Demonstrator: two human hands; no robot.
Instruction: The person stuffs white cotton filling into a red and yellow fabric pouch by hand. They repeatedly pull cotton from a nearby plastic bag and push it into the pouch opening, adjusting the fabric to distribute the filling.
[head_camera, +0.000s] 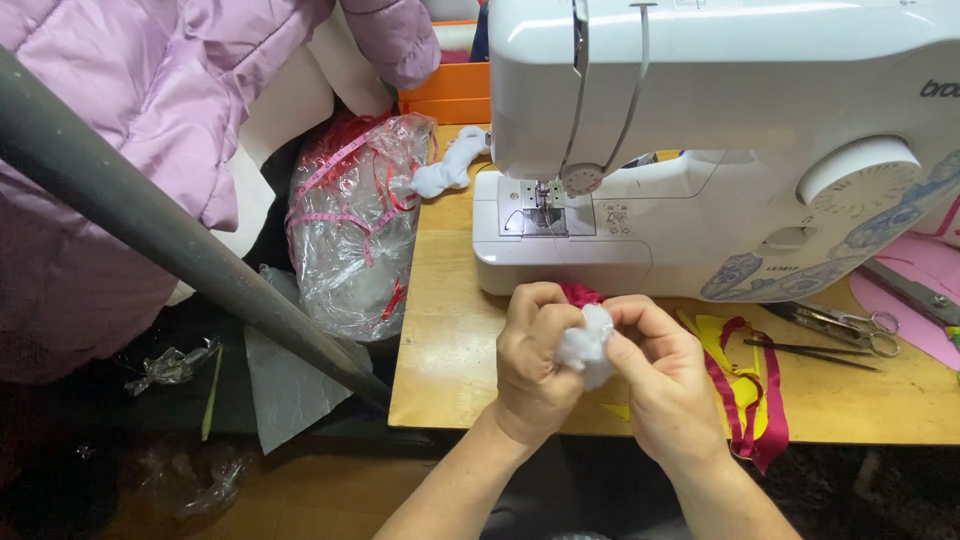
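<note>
Both hands pinching one wad of white stuffing (588, 345) together, left hand (535, 365) and right hand (665, 375) curled tight around it (red fabric (580, 293) peeking behind), just above the counter (440, 350), near the sewing machine (720, 140).

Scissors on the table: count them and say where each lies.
1. The scissors lie on the wooden table, right of the hands, before the sewing machine. Others may be hidden.

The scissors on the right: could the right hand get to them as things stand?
Probably yes: the scissors lie uncovered on the table, nothing between, but the right hand now pinches white stuffing.
</note>
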